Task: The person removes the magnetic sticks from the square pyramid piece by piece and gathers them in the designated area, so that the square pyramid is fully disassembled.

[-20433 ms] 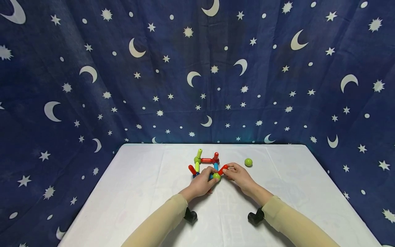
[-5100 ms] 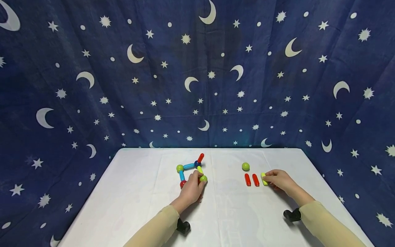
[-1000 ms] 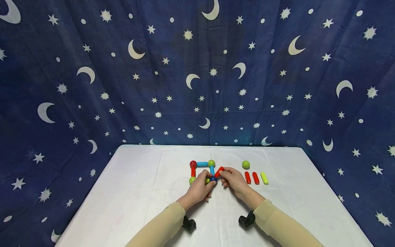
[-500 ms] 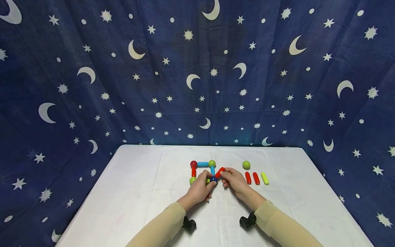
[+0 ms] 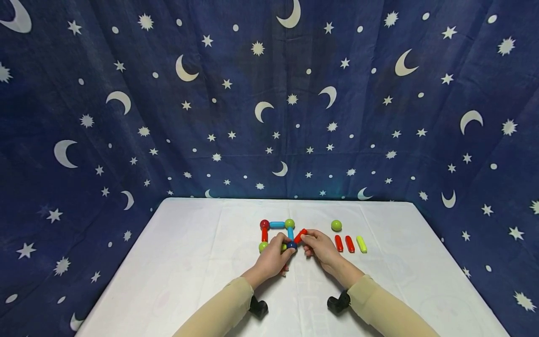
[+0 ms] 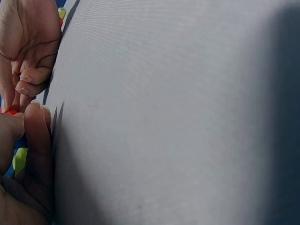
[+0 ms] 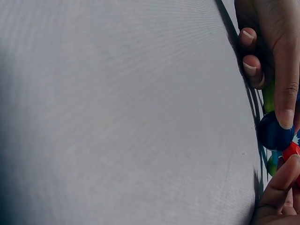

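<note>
A square frame of balls and rods lies on the table. Its corners are a red ball (image 5: 264,224), a lime ball (image 5: 289,224) at the back right, another lime ball (image 5: 263,246) at the front left and a dark blue ball (image 5: 292,246). My left hand (image 5: 271,256) holds the dark blue ball, its thumb on top in the right wrist view, and partly covers the lime rod (image 5: 283,247). Between thumb and fingertips, my right hand (image 5: 323,250) pinches a red rod (image 5: 301,236); its lower end meets the dark blue ball, and it tilts up to the right.
Right of the hands, two red rods, the nearer one (image 5: 338,243) and its neighbour (image 5: 350,244), lie in a row with a lime rod (image 5: 361,244). A loose lime ball (image 5: 336,225) sits behind them. A starry blue curtain (image 5: 236,117) hangs behind the white table (image 5: 189,262).
Five seconds ago my right hand was at the lime rod in the row; now it pinches the red rod at the dark blue ball. The frame has been turned. Over the last second, hands stay nearly still.
</note>
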`<state>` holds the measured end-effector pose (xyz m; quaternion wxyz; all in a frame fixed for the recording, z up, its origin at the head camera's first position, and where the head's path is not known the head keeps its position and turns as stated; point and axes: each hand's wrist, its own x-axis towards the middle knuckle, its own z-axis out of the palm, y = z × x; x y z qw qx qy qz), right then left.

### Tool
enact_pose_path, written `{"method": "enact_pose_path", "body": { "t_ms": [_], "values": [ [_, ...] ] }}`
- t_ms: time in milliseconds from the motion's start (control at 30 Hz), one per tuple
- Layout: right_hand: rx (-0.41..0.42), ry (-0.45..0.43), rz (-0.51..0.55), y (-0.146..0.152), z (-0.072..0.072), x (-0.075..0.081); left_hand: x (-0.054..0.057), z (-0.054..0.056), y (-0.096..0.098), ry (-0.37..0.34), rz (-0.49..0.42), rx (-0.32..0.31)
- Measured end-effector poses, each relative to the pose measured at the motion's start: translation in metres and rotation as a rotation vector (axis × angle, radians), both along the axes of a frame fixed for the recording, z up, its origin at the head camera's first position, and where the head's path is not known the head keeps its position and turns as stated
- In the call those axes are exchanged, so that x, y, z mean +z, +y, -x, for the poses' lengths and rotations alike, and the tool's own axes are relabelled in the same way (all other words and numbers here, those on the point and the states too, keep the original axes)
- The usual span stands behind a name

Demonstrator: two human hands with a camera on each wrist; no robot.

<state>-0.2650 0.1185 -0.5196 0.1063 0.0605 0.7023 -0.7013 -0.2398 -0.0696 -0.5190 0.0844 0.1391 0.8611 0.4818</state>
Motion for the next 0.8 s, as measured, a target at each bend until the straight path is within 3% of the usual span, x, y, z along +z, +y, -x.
{"method": "enact_pose_path", "body": {
  "t_ms": [800],
  "values": [
    [0.011, 0.009, 0.035, 0.0021, -0.0007, -0.0009, -0.0010, -0.0003, -0.0010, 0.018, -0.003, -0.008]
  ]
}}
